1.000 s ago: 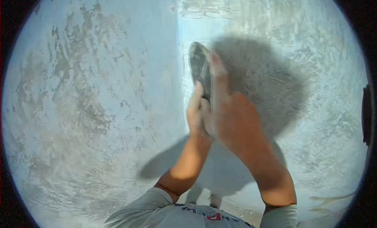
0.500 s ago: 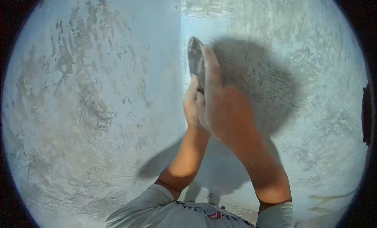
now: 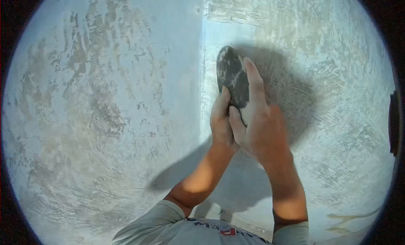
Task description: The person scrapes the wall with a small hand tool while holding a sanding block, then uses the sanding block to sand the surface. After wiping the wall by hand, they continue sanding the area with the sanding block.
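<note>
A dark grey, oval, flat pad [image 3: 236, 82], smeared with pale marks, is held between my two hands in front of the wall. On its lower left side my left hand [image 3: 221, 120] grips it, the thumb lying over its face. My right hand [image 3: 265, 124] clasps the right side, with one finger stretched along the edge and the thumb at the bottom. The far fingers of both hands are hidden behind the pad. Whether the pad touches the wall cannot be made out.
The pale blue-grey wall [image 3: 97, 160] has rough, streaky patches on both sides of a vertical line or corner. My arms cast a broad shadow [image 3: 291, 89] on the right part. Brownish streaks [image 3: 350, 217] mark the lower right.
Both hands have moved right and slightly down with the pad, away from the vertical line. The pad has turned so more of its dark face shows.
</note>
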Demonstrator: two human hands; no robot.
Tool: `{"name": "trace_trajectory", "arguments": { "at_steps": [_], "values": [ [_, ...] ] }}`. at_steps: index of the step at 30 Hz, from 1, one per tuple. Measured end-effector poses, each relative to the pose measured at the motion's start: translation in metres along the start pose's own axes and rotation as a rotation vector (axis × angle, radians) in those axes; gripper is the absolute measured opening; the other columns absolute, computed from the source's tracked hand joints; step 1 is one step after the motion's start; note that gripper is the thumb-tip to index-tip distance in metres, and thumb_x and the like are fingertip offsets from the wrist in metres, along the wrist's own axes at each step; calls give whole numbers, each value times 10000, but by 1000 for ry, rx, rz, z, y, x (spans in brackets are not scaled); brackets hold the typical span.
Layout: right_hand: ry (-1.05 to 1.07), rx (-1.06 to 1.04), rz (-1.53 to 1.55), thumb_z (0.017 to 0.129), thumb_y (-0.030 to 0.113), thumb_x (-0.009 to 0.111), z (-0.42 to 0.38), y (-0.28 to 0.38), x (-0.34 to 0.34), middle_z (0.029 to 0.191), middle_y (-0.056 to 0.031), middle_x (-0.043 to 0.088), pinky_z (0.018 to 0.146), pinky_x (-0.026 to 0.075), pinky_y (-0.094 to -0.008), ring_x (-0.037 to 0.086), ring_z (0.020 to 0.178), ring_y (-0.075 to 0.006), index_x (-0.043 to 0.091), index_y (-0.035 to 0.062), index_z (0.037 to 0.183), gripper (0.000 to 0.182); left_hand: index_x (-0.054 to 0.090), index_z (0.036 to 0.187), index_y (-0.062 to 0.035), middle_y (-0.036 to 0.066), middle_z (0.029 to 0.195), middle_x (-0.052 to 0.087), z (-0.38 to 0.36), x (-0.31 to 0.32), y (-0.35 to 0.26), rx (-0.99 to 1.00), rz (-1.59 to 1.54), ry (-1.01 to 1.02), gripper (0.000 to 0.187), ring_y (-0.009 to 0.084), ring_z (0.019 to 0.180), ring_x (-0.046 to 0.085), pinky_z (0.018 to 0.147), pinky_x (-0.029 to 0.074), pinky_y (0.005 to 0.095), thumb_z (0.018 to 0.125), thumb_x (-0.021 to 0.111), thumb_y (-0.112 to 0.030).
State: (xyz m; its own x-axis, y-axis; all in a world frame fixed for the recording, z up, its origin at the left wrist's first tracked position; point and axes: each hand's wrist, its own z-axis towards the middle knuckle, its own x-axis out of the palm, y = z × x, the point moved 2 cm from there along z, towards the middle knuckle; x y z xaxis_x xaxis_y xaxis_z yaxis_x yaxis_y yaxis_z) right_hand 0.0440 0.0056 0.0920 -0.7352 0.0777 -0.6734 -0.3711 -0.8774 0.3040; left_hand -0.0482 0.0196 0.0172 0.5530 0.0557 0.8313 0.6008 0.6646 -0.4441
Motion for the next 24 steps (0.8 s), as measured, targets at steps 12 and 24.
{"name": "trace_trajectory", "arguments": {
  "at_steps": [12, 24],
  "values": [
    [-122, -109, 149, 995, 113, 688, 4, -13, 12, 668, -199, 695, 512, 580, -449, 698, 534, -365, 153, 6, 1701, 892, 578, 1442, 13, 119, 1344, 658, 9, -8, 1, 25, -43, 125, 470, 218, 1216, 636, 1049, 522, 372, 1175, 455, -354],
    [-85, -13, 350, 948, 19, 633, 15, -10, 13, 1528, -346, 555, 1086, 569, -535, 673, 1271, -502, 221, 105, 1709, 870, 557, 1437, 23, 144, 1370, 643, 14, 3, -18, 23, 104, 93, 504, 251, 1213, 641, 1054, 535, 407, 1138, 514, -381]
  ]
}}
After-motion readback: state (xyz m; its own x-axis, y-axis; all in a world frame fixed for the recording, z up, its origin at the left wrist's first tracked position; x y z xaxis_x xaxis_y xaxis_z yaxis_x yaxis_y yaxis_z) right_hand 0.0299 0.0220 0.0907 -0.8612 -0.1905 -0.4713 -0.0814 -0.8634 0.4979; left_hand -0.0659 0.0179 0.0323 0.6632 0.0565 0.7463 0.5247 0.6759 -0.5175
